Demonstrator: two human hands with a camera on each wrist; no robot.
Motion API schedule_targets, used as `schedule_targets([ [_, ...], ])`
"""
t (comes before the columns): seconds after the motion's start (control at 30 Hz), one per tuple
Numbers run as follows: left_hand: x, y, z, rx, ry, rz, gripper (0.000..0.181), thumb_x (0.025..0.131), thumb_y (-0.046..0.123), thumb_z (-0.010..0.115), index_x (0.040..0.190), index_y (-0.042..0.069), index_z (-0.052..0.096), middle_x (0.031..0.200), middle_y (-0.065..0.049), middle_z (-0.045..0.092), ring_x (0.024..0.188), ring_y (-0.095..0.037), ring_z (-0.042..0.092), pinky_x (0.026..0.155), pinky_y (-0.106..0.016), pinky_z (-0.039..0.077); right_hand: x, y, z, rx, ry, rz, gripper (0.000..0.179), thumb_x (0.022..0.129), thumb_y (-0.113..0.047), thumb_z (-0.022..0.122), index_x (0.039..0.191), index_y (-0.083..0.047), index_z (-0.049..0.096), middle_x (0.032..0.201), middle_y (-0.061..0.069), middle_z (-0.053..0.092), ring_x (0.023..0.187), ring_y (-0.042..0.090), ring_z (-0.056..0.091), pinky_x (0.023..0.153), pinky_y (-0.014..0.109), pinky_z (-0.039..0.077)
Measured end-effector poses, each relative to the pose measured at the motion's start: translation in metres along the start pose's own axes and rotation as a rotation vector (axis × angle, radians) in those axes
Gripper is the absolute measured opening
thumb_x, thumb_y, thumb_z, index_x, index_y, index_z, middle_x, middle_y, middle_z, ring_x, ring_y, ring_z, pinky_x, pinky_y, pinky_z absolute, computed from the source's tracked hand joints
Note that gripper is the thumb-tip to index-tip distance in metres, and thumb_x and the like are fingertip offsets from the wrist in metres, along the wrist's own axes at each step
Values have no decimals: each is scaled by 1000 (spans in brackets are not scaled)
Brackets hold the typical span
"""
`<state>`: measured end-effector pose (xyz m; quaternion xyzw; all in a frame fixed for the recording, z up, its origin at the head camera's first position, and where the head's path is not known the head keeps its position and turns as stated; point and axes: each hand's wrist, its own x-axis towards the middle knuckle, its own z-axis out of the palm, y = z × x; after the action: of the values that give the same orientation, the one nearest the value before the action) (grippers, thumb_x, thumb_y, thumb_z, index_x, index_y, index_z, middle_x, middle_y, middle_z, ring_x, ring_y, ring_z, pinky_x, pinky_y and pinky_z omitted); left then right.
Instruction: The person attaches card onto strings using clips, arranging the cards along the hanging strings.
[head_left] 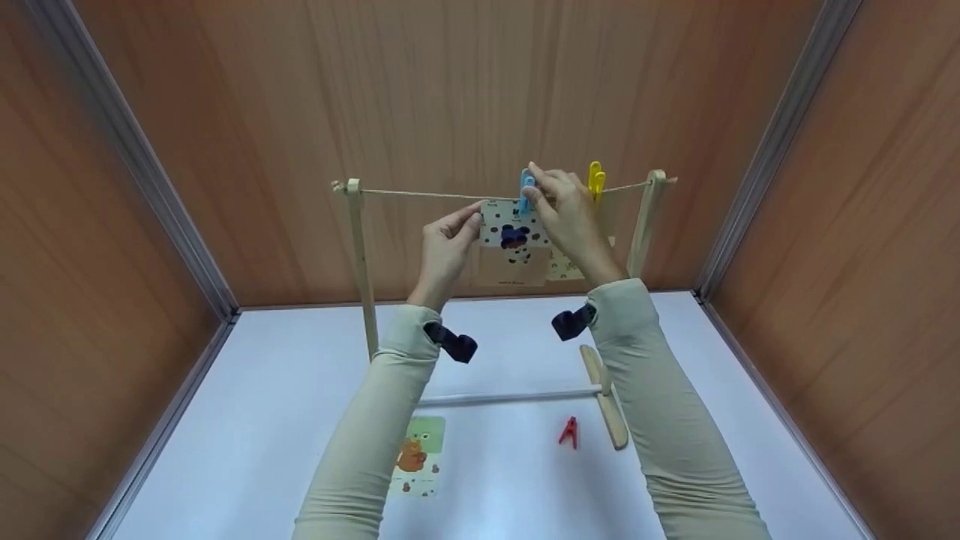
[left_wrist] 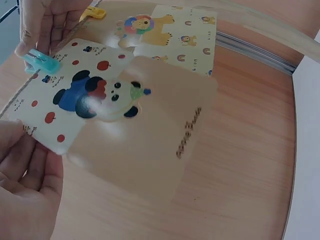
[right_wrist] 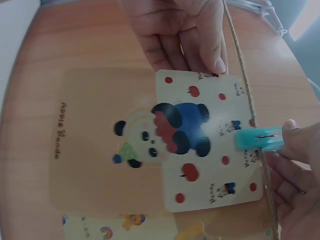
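Observation:
A panda card hangs upside down against the string, its polka-dotted half at the top. My left hand pinches the card's upper left corner between thumb and fingers. With thumb and fingertips my right hand grips a blue clothespin. In the right wrist view the clothespin straddles the string and the card's top edge. Right of it, a yellow clothespin sits on the string above a lion card, which is partly covered by the panda card.
Two wooden posts carry the string. A white rod joins the stand's base, with a wooden foot at right. A red clothespin and a bear card lie on the white table. Wood-grain panels surround it.

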<state>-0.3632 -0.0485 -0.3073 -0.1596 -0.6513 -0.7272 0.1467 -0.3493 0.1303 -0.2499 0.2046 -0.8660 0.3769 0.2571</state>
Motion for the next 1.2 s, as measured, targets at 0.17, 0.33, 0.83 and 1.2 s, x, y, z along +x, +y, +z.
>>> schedule_targets([
  [0.17, -2, 0, -4, -5, -37, -6, 31, 100, 12, 49, 127, 0, 59, 125, -17, 63, 111, -20, 61, 99, -32, 48, -4, 4, 0, -8, 61, -62, 45, 98, -23, 55, 140, -8, 48, 132, 11, 57, 112, 22, 55, 95, 31, 50],
  [0.33, -4, -3, -8, 14, -71, -34, 32, 101, 15, 47, 130, 3, 58, 127, -14, 62, 115, -21, 59, 102, -34, 45, -8, 12, 0, 19, 165, -153, 42, 99, -20, 55, 138, -7, 51, 132, 12, 58, 115, 22, 54, 94, 31, 50],
  [0.83, -25, -29, -44, 64, -110, -169, 33, 102, 23, 46, 131, 10, 57, 128, -8, 63, 118, -19, 58, 105, -37, 42, -40, 37, 6, 104, 358, -339, 36, 96, -10, 57, 131, -1, 56, 131, 14, 60, 122, 25, 57, 104, 32, 44],
  [1.2, -45, -50, -72, 76, -113, -219, 35, 102, 23, 48, 133, 10, 55, 127, -12, 63, 119, -25, 59, 106, -42, 41, -74, 61, 21, 162, 336, -277, 40, 95, -10, 59, 134, 0, 53, 133, 11, 60, 118, 23, 60, 99, 32, 48],
])
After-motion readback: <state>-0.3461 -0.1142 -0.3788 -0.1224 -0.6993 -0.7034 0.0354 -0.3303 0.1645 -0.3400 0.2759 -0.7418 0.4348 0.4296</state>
